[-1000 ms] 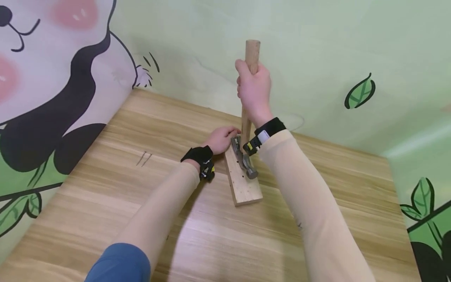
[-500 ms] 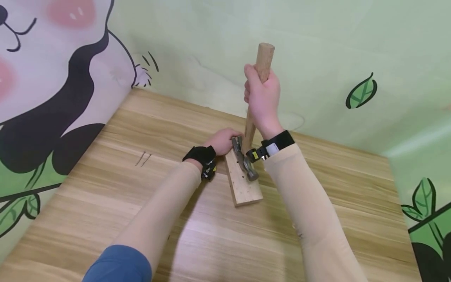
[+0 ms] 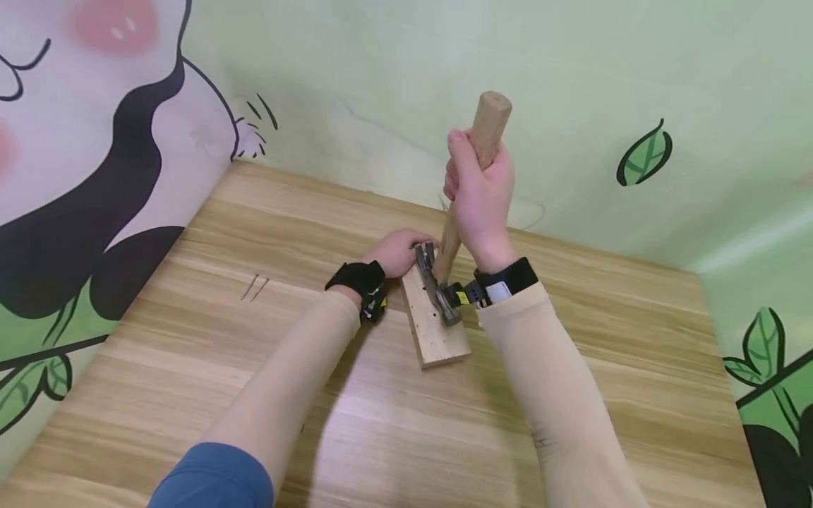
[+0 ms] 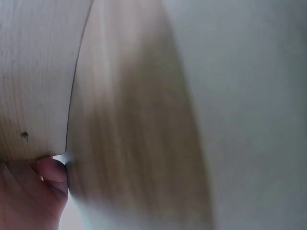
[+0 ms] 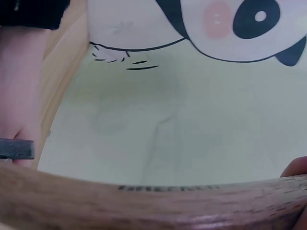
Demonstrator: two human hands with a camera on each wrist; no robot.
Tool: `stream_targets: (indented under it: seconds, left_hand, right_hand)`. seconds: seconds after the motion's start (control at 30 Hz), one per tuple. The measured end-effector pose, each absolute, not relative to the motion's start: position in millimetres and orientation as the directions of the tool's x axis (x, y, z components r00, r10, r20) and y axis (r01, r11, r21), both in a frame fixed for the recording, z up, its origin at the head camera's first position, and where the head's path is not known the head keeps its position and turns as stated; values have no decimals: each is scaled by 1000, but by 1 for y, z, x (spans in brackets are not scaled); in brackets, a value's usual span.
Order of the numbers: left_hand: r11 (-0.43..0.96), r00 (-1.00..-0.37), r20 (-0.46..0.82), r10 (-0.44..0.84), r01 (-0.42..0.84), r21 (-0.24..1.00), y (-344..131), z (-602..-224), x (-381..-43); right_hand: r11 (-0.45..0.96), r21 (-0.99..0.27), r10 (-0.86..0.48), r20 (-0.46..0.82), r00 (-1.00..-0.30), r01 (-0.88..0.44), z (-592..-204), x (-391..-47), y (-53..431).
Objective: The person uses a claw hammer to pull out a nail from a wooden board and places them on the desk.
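Observation:
A claw hammer [image 3: 490,130] stands head-down on a pale wooden block [image 3: 438,347] in the head view, its wooden handle leaning up and to the right. My right hand [image 3: 481,194] grips that handle below its upper end. The steel head lies along the block's top, claw towards the far end; whether the claw holds a nail cannot be seen. At the block's far end, my left hand [image 3: 396,254] holds it, fingers bent against the end face. Small dark holes mark the block, one showing in the left wrist view. The right wrist view has the handle [image 5: 158,206] crossing low.
Two loose nails [image 3: 254,287] lie side by side on the wood-grain table [image 3: 209,331], left of the block. Behind the table rises a pale green wall [image 3: 356,92], close beyond the hammer handle. Panda and leaf pictures decorate the walls.
The handle's upper end has swung to the right and slightly down, carried by my right hand, while the hammer head keeps its place on the block. The left hand and block stay put.

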State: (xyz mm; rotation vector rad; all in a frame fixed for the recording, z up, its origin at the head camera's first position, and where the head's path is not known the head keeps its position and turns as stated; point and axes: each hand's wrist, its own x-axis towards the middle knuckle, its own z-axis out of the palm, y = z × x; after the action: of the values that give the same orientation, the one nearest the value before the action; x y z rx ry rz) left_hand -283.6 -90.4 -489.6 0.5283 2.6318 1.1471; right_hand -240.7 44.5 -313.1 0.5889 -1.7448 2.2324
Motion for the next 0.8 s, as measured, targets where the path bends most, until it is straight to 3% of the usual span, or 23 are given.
stream_targets:
  seconds: [0.17,0.43,0.8]
  left_hand:
    - [639,-913,-49,405,244,729,-88,-486,-281]
    - [665,-916,-45,398,254,702,-90,-490,-278]
    - [679,-915,-64,398,247,692,-88,-495,-286]
  right_hand:
    - [-354,-776,28,549,-836,-522,-317,-223,65]
    - [-399,-704,157,579,-800,-588,-320,-210,86]
    - [-437,-544,161,736,-657,-716,-321,-178,88]
